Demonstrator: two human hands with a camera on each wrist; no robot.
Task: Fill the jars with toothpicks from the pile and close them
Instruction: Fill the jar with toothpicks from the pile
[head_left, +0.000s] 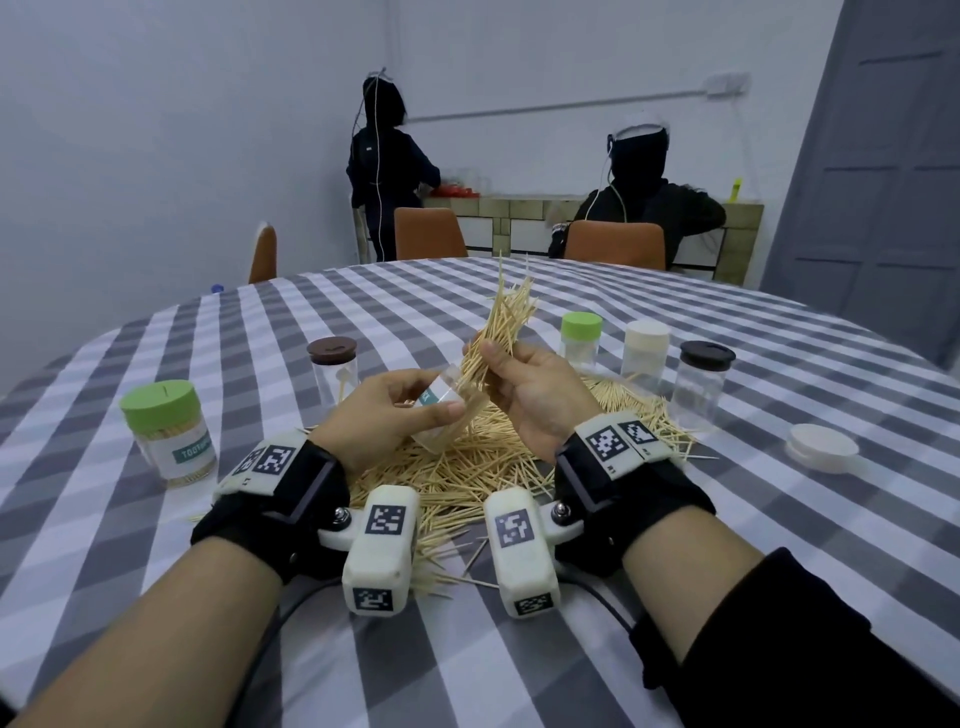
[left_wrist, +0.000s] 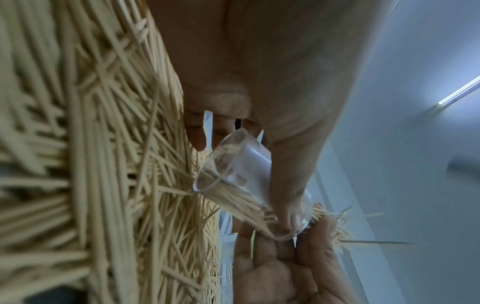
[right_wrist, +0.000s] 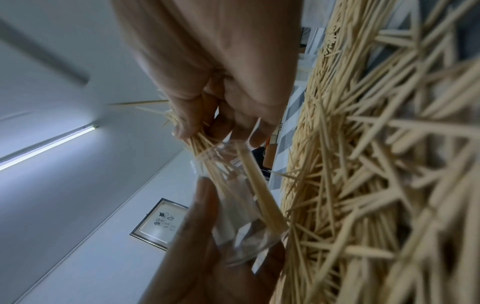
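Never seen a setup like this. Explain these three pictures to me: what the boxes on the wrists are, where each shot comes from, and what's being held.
No machine here: a person works bare-handed. The white boxes on the wrists are cameras; the wide picture comes from a head camera, the two close-ups from the wrists. The left hand holds a tilted clear plastic jar without a lid. The right hand feeds a bundle of wooden toothpicks into it. Below lies the loose toothpick pile on the grey-and-white checked tablecloth. A full green-lidded jar stands left; a loose white lid lies right.
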